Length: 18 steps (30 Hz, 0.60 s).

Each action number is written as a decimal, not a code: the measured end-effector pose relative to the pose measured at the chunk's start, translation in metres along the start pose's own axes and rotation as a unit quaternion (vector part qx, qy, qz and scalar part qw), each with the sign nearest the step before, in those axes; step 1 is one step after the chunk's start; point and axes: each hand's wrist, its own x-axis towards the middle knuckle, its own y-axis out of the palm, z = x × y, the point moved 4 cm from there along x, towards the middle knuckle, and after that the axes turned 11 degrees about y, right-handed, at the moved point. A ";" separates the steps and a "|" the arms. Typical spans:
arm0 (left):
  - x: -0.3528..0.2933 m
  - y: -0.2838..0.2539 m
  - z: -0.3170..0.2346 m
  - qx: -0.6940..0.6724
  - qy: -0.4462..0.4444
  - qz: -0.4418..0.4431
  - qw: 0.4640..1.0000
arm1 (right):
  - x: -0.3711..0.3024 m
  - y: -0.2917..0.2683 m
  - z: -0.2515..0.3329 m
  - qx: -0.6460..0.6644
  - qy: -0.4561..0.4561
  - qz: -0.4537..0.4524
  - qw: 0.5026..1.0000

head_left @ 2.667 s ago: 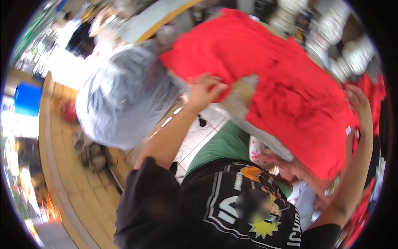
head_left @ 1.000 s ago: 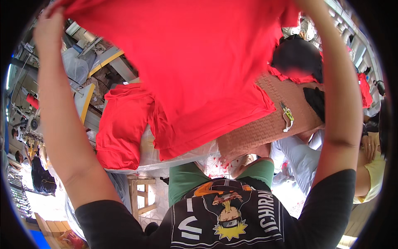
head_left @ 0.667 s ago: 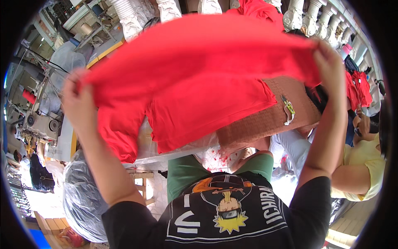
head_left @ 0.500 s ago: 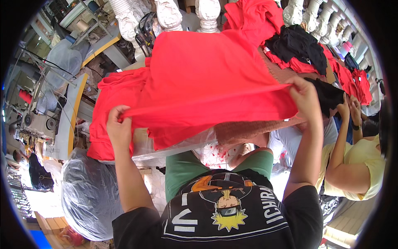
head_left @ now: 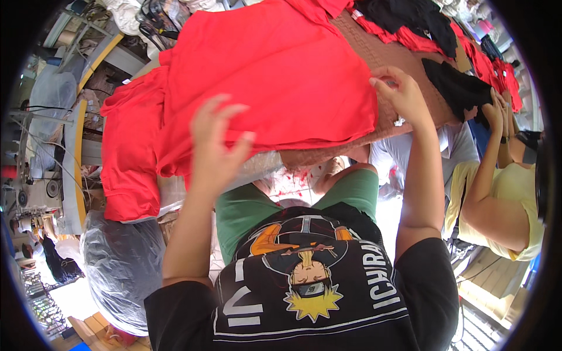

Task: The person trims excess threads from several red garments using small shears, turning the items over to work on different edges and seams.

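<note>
A red shirt (head_left: 281, 76), seemingly a T-shirt, lies spread over the table in front of me, its near edge slightly wavy. Above its lower left part hovers my left hand (head_left: 219, 137), smeared by motion, fingers apart and holding nothing. At the shirt's right edge is my right hand (head_left: 404, 96), with thumb and forefinger tips brought together on the cloth. More red cloth (head_left: 132, 140) is stacked under and beside the shirt at the left, hanging over the table's front edge.
Brown textured cloth (head_left: 404, 55) covers the table on the right. Black garments (head_left: 410, 23) lie at the far right. A co-worker in a yellow top (head_left: 503, 193) handles a black cloth (head_left: 456, 88). A plastic-wrapped bundle (head_left: 123, 263) stands left of my legs; sewing machines (head_left: 41, 193) are farther left.
The shirt's near edge, stretched between both hands before, now lies down on the table. My left hand has let go and moved right; my right hand has moved slightly up and left.
</note>
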 end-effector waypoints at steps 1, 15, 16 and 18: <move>-0.001 0.026 -0.011 -0.018 0.026 0.044 0.999 | 0.008 0.002 -0.013 -0.070 -0.015 -0.061 0.996; 0.020 0.105 -0.015 -0.117 -0.018 0.201 0.972 | 0.019 0.018 -0.089 -0.312 -0.018 -0.334 0.889; 0.021 0.105 -0.019 -0.091 0.000 0.190 0.977 | 0.019 0.015 -0.090 -0.320 0.010 -0.330 0.888; 0.020 0.112 -0.021 -0.086 0.012 0.203 0.975 | 0.019 0.009 -0.095 -0.316 0.016 -0.322 0.892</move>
